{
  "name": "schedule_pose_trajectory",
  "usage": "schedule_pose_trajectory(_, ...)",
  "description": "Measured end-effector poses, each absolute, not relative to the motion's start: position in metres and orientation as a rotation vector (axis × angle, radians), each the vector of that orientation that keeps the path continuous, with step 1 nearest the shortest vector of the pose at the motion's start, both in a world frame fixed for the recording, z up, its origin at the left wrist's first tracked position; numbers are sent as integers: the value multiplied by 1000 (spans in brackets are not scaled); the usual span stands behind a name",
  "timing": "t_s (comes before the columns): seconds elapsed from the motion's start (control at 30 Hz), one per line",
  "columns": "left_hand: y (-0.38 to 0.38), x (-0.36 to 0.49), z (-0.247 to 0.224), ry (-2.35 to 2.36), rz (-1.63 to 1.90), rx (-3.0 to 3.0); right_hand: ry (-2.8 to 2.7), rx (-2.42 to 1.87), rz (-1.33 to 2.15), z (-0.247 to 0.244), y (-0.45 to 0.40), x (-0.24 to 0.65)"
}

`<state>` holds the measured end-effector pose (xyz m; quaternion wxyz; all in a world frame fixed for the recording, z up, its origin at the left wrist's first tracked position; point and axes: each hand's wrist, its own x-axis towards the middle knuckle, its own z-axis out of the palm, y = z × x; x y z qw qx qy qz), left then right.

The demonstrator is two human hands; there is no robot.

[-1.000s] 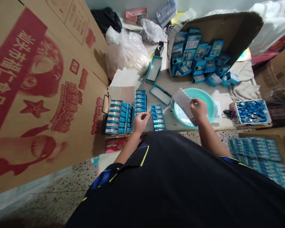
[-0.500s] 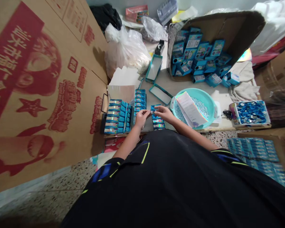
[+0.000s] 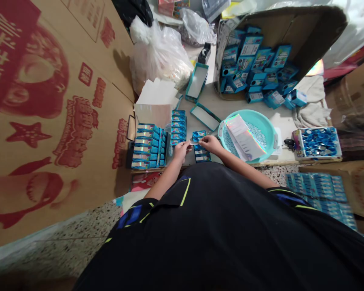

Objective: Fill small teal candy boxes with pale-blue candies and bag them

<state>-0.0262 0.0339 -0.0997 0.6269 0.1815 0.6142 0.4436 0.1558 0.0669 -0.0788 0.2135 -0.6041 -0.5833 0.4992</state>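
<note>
Between my two hands a small pale strip (image 3: 194, 142) is stretched, too small to make out exactly. My left hand (image 3: 180, 152) pinches its left end; the fingertips of my right hand (image 3: 211, 144) are closed on the other end. Right under the strip lies a short column of small blue boxes (image 3: 202, 154), several with shiny strips across them. Left of my left hand stands another column of blue boxes (image 3: 178, 124) with round blue pieces showing. Farther left are stacked blue boxes (image 3: 145, 146) with silvery strips on top.
A turquoise basin (image 3: 271, 125) of small pale pieces holds a folded printed card (image 3: 244, 137). Behind it, an open carton (image 3: 315, 36) is full of blue boxes. A box of blue round pieces (image 3: 320, 143) sits right. A large carton (image 3: 100, 161) walls off the left side.
My hands have moved slightly apart, and the pale strip now shows more plainly between them. The camera view has shifted a little.
</note>
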Motion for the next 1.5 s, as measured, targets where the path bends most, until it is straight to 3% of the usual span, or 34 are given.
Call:
schedule_pose_trajectory(0.5,35,-38,-88,1207,982,221,-1377,-1422,1587,-93,67,167)
schedule_pose_trajectory(1.1,21,-24,-126,1418,969,260,-2362,-1738,952,-78,68,151)
schedule_pose_trajectory(1.5,20,-26,-137,1461,917,246,-2510,-1687,809,-86,66,150)
